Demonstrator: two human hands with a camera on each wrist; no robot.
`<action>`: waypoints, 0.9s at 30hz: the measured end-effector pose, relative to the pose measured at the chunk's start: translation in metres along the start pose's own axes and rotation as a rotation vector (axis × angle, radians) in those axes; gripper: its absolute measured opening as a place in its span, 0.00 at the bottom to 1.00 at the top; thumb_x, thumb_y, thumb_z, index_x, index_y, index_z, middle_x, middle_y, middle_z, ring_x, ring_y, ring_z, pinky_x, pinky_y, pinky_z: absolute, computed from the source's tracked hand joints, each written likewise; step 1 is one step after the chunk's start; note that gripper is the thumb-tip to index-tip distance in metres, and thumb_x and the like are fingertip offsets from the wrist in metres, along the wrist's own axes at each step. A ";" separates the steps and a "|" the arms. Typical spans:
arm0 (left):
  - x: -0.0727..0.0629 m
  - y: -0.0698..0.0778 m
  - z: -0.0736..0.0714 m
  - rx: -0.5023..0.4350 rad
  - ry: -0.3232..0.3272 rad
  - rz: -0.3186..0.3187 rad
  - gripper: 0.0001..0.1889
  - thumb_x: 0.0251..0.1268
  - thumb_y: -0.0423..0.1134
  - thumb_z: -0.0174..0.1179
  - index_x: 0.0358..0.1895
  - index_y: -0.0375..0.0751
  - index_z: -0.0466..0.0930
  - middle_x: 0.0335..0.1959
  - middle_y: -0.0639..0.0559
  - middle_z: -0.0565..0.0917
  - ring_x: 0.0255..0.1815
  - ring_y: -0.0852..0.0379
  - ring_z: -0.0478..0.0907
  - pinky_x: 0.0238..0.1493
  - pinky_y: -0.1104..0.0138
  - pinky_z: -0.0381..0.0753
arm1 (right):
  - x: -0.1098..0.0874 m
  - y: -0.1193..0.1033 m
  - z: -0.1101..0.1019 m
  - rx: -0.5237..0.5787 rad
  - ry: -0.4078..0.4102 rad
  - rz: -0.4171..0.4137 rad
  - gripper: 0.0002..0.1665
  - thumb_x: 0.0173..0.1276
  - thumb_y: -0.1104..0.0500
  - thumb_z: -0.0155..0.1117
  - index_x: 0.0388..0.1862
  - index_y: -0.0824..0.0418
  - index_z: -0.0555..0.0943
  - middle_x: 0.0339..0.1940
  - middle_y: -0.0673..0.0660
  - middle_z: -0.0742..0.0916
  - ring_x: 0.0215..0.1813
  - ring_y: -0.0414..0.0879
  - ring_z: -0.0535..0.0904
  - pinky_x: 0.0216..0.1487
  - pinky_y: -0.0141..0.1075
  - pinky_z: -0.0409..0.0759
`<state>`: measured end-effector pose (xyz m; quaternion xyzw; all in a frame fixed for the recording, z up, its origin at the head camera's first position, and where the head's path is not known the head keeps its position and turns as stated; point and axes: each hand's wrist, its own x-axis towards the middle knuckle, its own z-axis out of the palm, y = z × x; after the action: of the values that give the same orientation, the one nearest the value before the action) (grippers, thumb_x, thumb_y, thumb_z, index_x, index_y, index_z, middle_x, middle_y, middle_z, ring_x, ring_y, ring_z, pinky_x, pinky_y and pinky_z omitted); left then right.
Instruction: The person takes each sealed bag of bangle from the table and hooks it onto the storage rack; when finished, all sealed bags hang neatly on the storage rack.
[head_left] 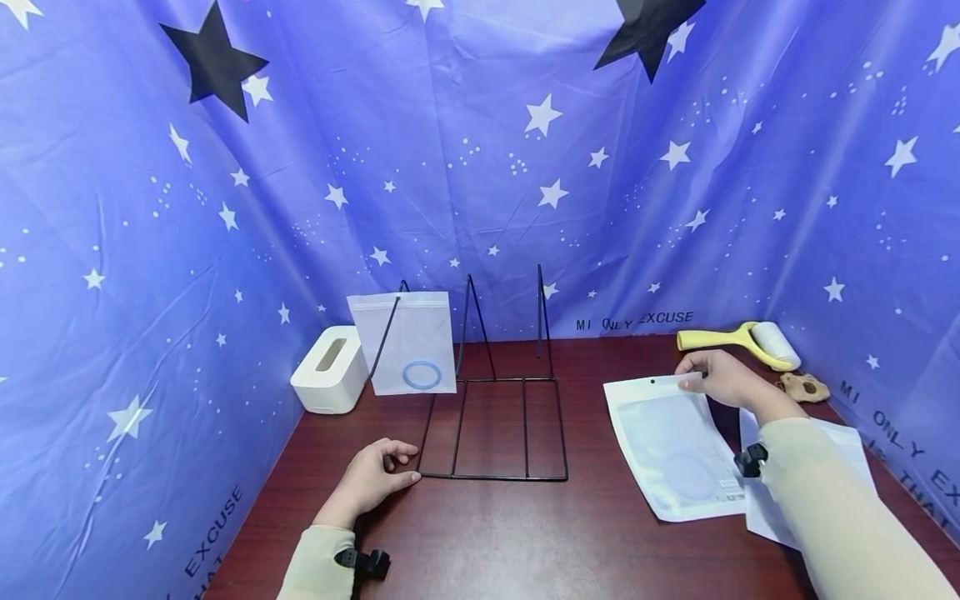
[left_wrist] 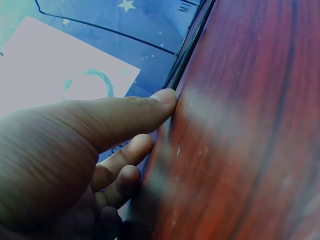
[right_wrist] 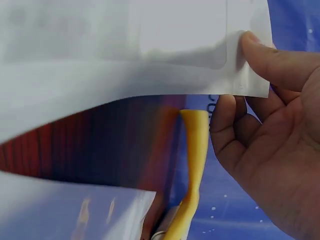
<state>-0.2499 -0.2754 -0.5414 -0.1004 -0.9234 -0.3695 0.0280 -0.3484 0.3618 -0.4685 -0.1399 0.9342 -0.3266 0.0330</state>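
Note:
In the head view my right hand pinches a white zip bag by its top right corner. The thumb lies on the bag's face, the fingers behind it. A faint ring shows inside the bag. Another white bag lies partly under my right forearm. My left hand touches the front left corner of a black wire rack with its thumb, fingertips beside the left rail. On the rack's leftmost upright hangs a white bag with a blue ring inside.
A white tissue box stands behind the rack's left side. At the back right lie a yellow-handled lint roller and a small tan object. A blue starred cloth surrounds the dark red table.

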 end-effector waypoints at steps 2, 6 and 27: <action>0.000 0.000 0.000 -0.002 0.000 -0.001 0.17 0.52 0.42 0.83 0.46 0.57 0.90 0.35 0.63 0.82 0.35 0.60 0.75 0.40 0.66 0.74 | -0.002 -0.003 -0.001 -0.001 0.023 -0.008 0.04 0.74 0.60 0.70 0.42 0.60 0.86 0.44 0.56 0.88 0.48 0.52 0.80 0.46 0.48 0.77; -0.001 0.001 0.000 -0.001 -0.001 -0.001 0.17 0.52 0.42 0.83 0.46 0.56 0.90 0.35 0.63 0.82 0.35 0.59 0.75 0.40 0.66 0.74 | -0.007 -0.010 -0.002 -0.002 0.082 0.010 0.04 0.75 0.59 0.70 0.42 0.58 0.86 0.45 0.57 0.88 0.51 0.55 0.81 0.47 0.48 0.79; -0.001 0.002 -0.001 -0.003 -0.001 0.017 0.17 0.52 0.41 0.83 0.46 0.56 0.91 0.35 0.62 0.82 0.35 0.59 0.75 0.39 0.66 0.74 | -0.046 -0.052 -0.020 -0.034 0.329 0.018 0.15 0.73 0.47 0.73 0.43 0.58 0.88 0.37 0.55 0.88 0.35 0.44 0.77 0.33 0.36 0.76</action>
<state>-0.2486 -0.2744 -0.5396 -0.1087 -0.9219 -0.3706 0.0304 -0.2945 0.3478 -0.4218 -0.0766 0.9335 -0.3291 -0.1201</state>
